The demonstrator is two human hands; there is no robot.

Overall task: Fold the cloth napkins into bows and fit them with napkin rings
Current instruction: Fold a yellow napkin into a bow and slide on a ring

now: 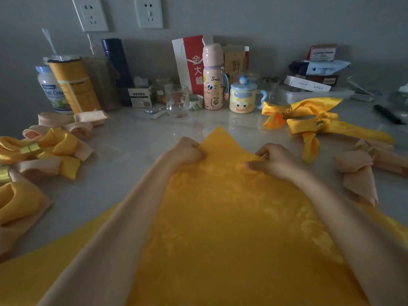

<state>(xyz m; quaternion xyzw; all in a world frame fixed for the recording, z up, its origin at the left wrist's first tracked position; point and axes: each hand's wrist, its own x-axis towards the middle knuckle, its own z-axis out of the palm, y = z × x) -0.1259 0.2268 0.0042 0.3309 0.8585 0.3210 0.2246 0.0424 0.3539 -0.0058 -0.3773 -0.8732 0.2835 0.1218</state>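
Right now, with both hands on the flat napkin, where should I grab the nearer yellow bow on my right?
Probably the gold ring, pinched from above. It cinches the bow at its narrow waist, while the wings and tail lie loose and might slip out if lifted alone.

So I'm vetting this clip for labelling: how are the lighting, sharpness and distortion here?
Head view: dim, flat light, no hard shadows; faint sheen on the table before the cartoon mug; wide-angle warp tilts the wall sockets; the yellow napkin pattern reads clearly; left hand and right hand slightly soft.
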